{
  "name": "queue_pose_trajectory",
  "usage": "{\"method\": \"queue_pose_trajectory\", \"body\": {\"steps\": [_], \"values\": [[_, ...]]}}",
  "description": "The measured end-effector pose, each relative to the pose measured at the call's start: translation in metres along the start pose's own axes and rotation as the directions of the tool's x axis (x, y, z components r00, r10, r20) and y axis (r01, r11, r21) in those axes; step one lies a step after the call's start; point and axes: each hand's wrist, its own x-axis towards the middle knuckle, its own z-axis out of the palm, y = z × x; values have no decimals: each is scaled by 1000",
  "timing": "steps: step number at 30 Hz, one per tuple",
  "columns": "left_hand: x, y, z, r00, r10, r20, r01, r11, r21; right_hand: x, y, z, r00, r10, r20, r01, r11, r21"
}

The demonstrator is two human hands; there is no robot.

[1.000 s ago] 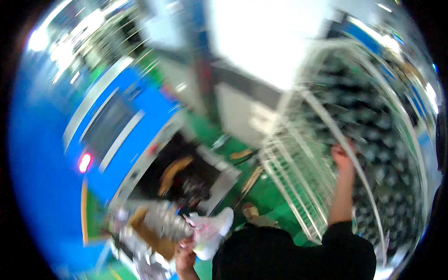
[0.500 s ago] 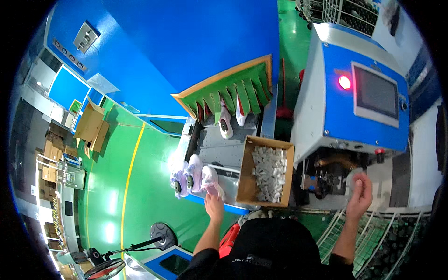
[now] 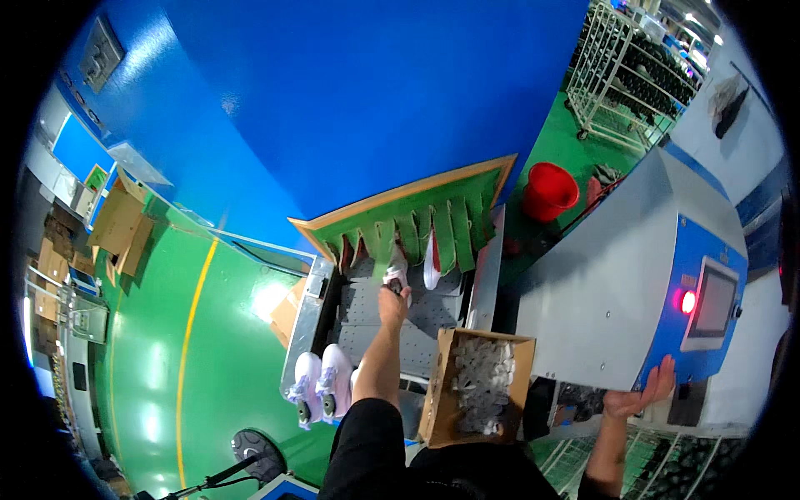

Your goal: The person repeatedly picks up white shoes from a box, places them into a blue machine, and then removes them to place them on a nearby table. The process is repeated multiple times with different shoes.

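Holding whitish pieces [image 3: 483, 385]: cardboard box [image 3: 521, 379] near left fingers [image 3: 405, 294] at pale shoe [image 3: 398, 270].

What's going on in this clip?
A person's left hand is at the near end of a pale shoe by a green strip curtain; its exact grip is unclear. The right hand, fingers open, is by the lower edge of a gray-and-blue machine. More pale shoes stand at the near left of the gray platform, and an open cardboard box holds pale pieces.
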Motion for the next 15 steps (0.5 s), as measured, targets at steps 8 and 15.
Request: {"method": "queue_pose_trajectory", "body": {"steps": [8,15], "values": [[-56,-3,-13,952,-66,300,300,405,-864,-14,9,3,1000,7,-20,-7,1000,-16],[-252,32,-162,807,32,590,485,535,-692,-12,-29,-51,953,98,286,-180,944,276]]}}
